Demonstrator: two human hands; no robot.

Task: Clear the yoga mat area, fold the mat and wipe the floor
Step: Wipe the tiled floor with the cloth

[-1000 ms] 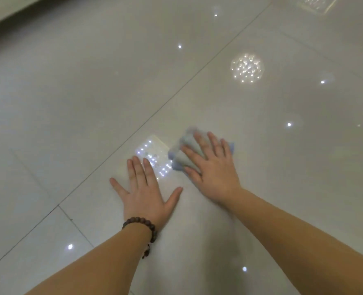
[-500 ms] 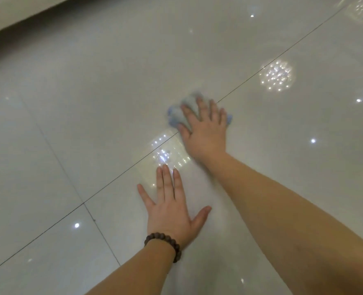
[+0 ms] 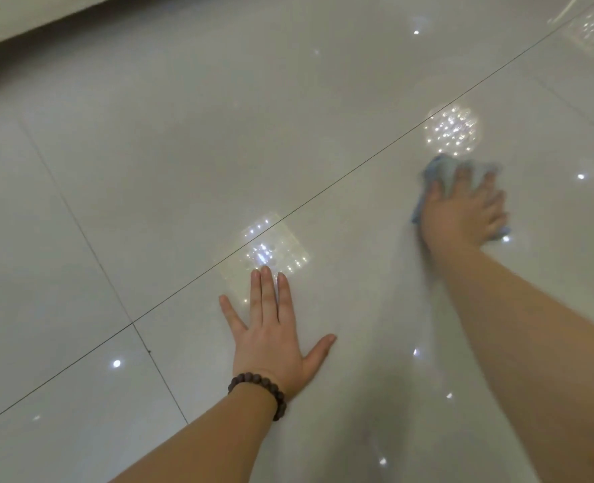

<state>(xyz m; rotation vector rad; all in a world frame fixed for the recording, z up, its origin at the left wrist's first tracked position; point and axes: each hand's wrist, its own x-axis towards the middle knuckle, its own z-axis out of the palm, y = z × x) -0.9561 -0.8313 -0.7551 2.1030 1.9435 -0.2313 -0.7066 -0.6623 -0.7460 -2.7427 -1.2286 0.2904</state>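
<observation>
Since half a second ago, the right hand [image 3: 462,212] has swept the cloth [image 3: 443,174] away to the right, off the long grout line it sat on and out onto the next tile, so the two hands now lie well apart instead of close together. Its fingers are spread over the bunched blue-grey cloth and press it to the floor [image 3: 149,176]; cloth shows beyond the fingertips, along the thumb side and at a small corner by the little finger. Hand and cloth are blurred, so whether the fingers curl into the fabric I cannot tell for sure; they look fairly straight. The left hand [image 3: 271,338] stays where it was, flat on the floor with fingers straight and thumb stretched wide, holding nothing. A dark bead bracelet [image 3: 259,388] circles that wrist. Glossy pale tiles reflect ceiling lights: a square cluster [image 3: 267,249] shines just beyond the left fingertips, across the grout line, and a round cluster [image 3: 451,130] sits just beyond the cloth. A dark band [image 3: 20,54] runs along the top left edge under something pale.
</observation>
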